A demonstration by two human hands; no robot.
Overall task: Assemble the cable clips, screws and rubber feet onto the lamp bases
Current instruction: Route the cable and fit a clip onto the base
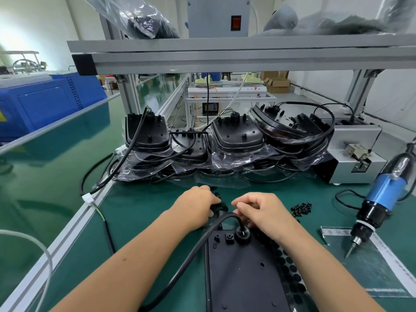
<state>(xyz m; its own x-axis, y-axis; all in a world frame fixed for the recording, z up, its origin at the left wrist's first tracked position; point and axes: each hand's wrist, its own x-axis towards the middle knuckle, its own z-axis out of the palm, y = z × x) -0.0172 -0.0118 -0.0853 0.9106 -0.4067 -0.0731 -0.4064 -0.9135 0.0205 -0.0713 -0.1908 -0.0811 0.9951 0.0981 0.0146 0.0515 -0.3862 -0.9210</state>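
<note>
A black lamp base (243,273) lies upside down on the green mat in front of me, its black cable (193,251) arching out of a round grommet at the far end. My left hand (198,208) curls its fingers round small black cable clips (219,207) just beyond the base. My right hand (263,212) hovers over the cable's arch with fingers curled; what it pinches is hidden. A sheet of round black rubber feet (286,271) lies under the base's right side. A pile of black screws (301,209) sits to the right.
Stacks of black lamp bases (234,140) in clear bags line the back of the bench. A blue electric screwdriver (380,199) hangs at the right, tip down over a plastic bag (369,266). A grey screw feeder (355,158) stands behind it. The bench edge rail (67,235) runs along the left.
</note>
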